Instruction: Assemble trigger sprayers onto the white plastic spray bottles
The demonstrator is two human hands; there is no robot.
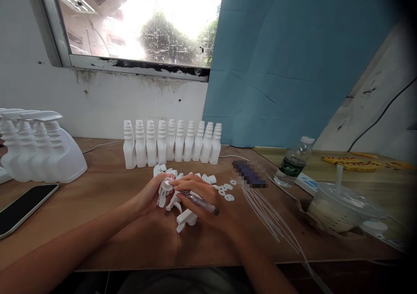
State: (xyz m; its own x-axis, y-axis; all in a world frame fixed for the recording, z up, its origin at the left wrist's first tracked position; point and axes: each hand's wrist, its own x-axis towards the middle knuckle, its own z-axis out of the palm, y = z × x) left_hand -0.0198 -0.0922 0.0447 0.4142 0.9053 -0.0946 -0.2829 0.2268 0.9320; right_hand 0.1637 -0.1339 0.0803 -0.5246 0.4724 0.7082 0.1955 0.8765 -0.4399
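Observation:
My left hand (149, 195) is closed around a white trigger spray head (164, 190), holding it just above the brown table. My right hand (201, 194) grips a screwdriver (204, 204) with a clear handle, pointing back toward my wrist. Fingertips of the right hand meet the spray head at its round collar; the driver's tip is hard to make out. Under and behind my hands lie several more spray heads (186, 218) in a loose pile. White ring-shaped discs (229, 197) are scattered to the right of it.
Behind stands a row of white bottles (151, 148) without tops. Several bottles with spray heads (67, 155) stand left, near a phone (28, 207). Thin clear tubes (267, 216) lie right, below a blurred dark object (250, 173). Further right are a water bottle (292, 166) and a lidded cup (334, 211).

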